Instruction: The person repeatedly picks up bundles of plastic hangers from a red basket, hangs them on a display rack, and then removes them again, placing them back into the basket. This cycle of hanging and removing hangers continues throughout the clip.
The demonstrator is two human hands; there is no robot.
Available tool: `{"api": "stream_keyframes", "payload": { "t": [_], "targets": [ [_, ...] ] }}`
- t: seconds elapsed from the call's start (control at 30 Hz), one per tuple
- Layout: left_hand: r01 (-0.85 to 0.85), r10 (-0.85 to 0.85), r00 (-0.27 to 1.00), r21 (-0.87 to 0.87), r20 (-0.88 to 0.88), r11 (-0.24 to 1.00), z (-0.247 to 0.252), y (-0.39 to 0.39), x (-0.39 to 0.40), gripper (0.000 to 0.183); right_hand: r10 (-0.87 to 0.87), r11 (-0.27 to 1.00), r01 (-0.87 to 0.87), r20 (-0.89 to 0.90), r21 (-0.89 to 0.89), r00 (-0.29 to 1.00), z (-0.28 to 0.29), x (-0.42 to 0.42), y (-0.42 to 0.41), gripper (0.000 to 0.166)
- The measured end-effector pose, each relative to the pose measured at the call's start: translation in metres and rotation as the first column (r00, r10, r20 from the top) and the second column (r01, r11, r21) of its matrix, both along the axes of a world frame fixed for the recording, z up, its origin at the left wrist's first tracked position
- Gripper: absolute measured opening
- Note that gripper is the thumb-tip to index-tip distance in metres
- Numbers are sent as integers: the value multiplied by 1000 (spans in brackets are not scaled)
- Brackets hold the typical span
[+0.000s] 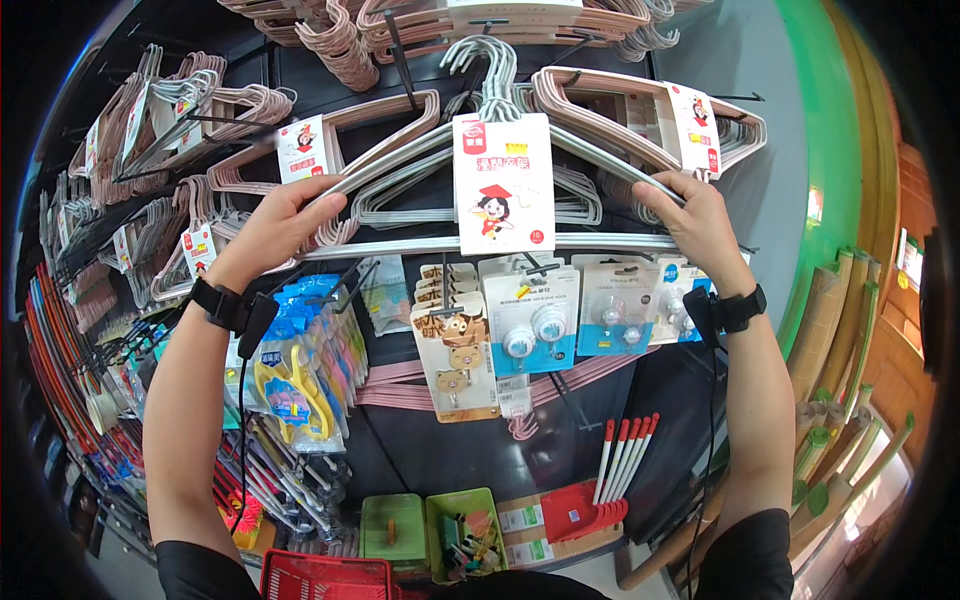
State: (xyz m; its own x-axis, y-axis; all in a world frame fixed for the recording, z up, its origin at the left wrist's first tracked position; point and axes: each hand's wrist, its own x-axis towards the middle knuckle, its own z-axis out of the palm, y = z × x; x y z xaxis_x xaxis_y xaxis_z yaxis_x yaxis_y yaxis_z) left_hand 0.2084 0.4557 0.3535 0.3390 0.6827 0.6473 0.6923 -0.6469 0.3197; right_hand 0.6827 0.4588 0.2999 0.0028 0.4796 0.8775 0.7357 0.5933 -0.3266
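Between my hands is a bundle of pale grey coated-wire clothes hangers point(600, 165), hooks upward, held level in front of the display wall. A white card sleeve point(504, 184) with printed writing and a cartoon figure wraps its middle. My left hand point(289, 217) grips the bundle's left shoulder end, thumb on the near side. My right hand point(688, 214) grips the right shoulder end in the same way. Behind the bundle, more grey hangers point(577, 196) hang on the wall. Pink hangers point(600, 90) with card sleeves hang on both sides.
Packs of adhesive hooks point(532, 322) hang below the bundle on black prongs point(446, 309). Bagged yellow-handled goods point(300, 390) hang at lower left. A red basket point(326, 576), green bins point(392, 529) and red dustpans point(574, 514) stand low down. Rolled mats point(821, 322) lean at right.
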Motion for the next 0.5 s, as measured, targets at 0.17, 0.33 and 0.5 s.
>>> {"api": "stream_keyframes", "payload": {
  "t": [0.17, 0.33, 0.5],
  "targets": [
    [19, -17, 999, 64, -33, 998, -4, 14, -5, 43, 44, 998, -44, 3, 35, 999, -2, -3, 14, 49],
    [-10, 9, 997, -5, -82, 1000, 0, 22, -5, 41, 30, 999, -28, 79, -28, 996, 5, 2, 29, 48],
    [66, -67, 983, -9, -173, 998, -2, 50, -10, 37, 39, 998, -29, 165, -63, 986, 11, -3, 41, 46]
  ]
}}
